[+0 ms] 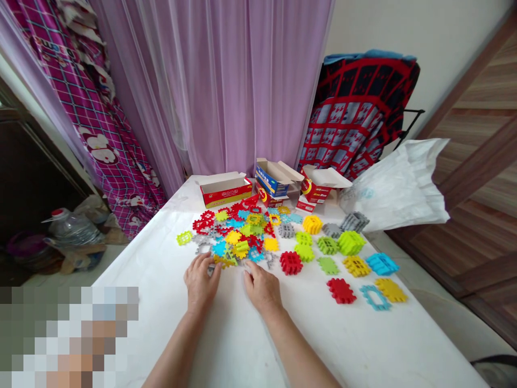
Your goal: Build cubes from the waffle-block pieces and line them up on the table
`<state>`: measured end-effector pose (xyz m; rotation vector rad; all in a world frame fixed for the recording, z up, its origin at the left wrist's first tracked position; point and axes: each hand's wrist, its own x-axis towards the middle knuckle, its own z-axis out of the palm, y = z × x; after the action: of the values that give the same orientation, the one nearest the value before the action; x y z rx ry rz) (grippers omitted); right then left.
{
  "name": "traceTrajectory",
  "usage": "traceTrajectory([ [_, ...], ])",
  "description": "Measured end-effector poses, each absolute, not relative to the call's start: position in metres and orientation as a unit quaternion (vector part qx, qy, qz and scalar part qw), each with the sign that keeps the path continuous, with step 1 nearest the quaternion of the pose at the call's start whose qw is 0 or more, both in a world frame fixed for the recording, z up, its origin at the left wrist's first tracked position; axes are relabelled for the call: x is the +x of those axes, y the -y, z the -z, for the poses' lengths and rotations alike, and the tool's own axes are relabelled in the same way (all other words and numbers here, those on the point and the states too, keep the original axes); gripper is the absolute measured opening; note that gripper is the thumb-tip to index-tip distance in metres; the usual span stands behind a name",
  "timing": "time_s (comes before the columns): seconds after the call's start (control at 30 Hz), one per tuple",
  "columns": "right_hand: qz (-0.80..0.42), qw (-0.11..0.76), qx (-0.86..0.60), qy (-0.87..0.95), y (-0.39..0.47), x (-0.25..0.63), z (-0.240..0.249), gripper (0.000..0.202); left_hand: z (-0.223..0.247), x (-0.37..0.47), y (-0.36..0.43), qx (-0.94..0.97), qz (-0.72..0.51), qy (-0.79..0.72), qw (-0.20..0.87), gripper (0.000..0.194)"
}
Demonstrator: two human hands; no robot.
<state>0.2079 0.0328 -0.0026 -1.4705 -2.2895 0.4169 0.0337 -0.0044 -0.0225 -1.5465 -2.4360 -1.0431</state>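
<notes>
A loose pile of toothed plastic building pieces (233, 237) in red, yellow, blue, green and grey lies on the white table (161, 318). My left hand (202, 283) is at the pile's near left edge, its fingers curved and thumb apart, by a yellow piece (224, 262). Some of a grey piece shows under those fingers. Across a small gap, my right hand (263, 286) rests at the near edge too, fingers bent and thumb apart, fingertips by grey pieces (270, 260). I see neither hand gripping a piece, though some fingertips are partly hidden.
Sorted stacks, such as a red stack (291, 263) and a blue stack (382, 264), stand on the right. Behind the pile are opened boxes, one red (226, 192) and one blue (271, 179). A white plastic bag (404, 186) sits at the back right corner.
</notes>
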Motion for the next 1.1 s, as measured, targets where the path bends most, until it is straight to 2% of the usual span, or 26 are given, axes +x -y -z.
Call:
traceTrajectory([
  [0.2, -0.154, 0.192, -0.532, 0.810, -0.034, 0.210, 0.004, 0.026, 0.016, 0.009, -0.007, -0.480, 0.331, 0.811, 0.053, 0.038],
  [0.5, -0.189, 0.231, -0.523, 0.799, -0.036, 0.212, 0.006, 0.024, -0.011, -0.014, -0.047, -0.563, 0.200, 0.801, 0.020, 0.031],
  [0.67, -0.196, 0.248, -0.514, 0.797, -0.037, 0.213, 0.008, 0.022, -0.011, -0.016, -0.056, -0.571, 0.170, 0.803, 0.008, 0.023],
  [0.83, -0.205, 0.254, -0.516, 0.792, -0.037, 0.213, 0.005, 0.022, -0.017, -0.022, -0.059, -0.554, 0.192, 0.810, 0.017, 0.020],
  [1.0, -0.214, 0.257, -0.513, 0.791, -0.038, 0.214, 0.003, 0.023, -0.034, -0.011, -0.055, -0.531, 0.269, 0.800, 0.070, 0.029],
  [1.1, -0.219, 0.257, -0.511, 0.790, -0.038, 0.215, 0.003, 0.023, -0.032, 0.008, -0.047, -0.610, 0.297, 0.728, 0.098, 0.026],
])
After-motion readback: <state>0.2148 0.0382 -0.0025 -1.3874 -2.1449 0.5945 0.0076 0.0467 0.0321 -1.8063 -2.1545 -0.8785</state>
